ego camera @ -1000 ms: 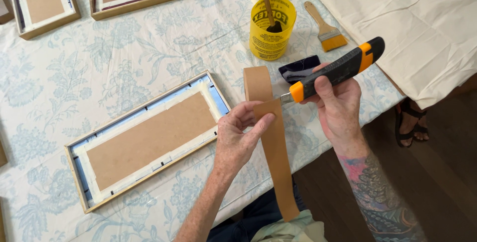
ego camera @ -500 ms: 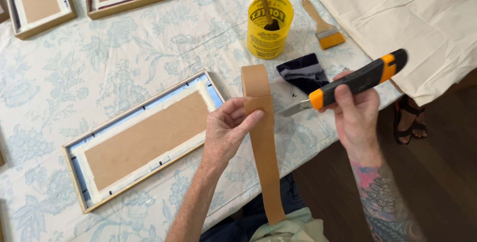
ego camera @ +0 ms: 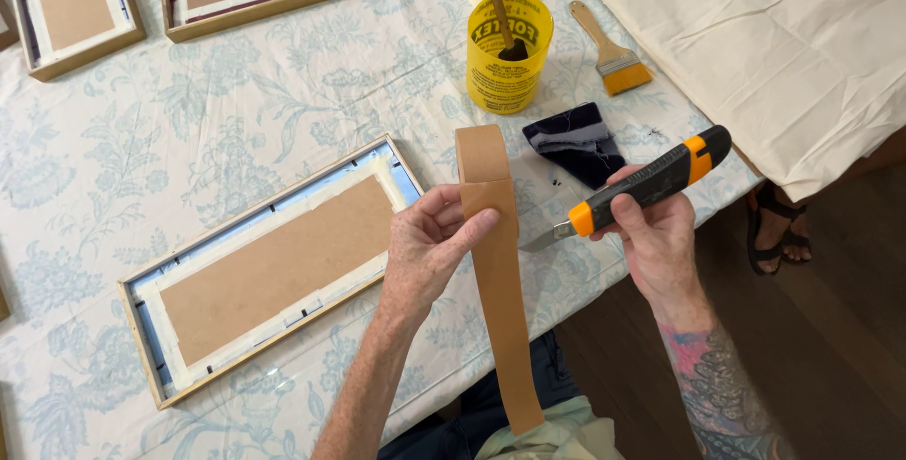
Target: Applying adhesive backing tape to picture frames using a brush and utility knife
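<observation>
**Brown strip and knife held over the table's near edge**

The left hand (ego camera: 429, 252) pinches a long brown paper strip (ego camera: 498, 281), thumb clamped on its face; the right hand (ego camera: 656, 234) grips a black-and-orange utility knife (ego camera: 642, 191), blade just right of the strip; a face-down picture frame (ego camera: 269, 267) lies left; a yellow tub (ego camera: 508, 52) stands farther off.

Matt brown paper strip (ego camera: 498, 276), black-and-orange plastic knife (ego camera: 642, 191) with metal blade, floral cloth tablecloth (ego camera: 142, 167), wooden frame (ego camera: 269, 271).
</observation>
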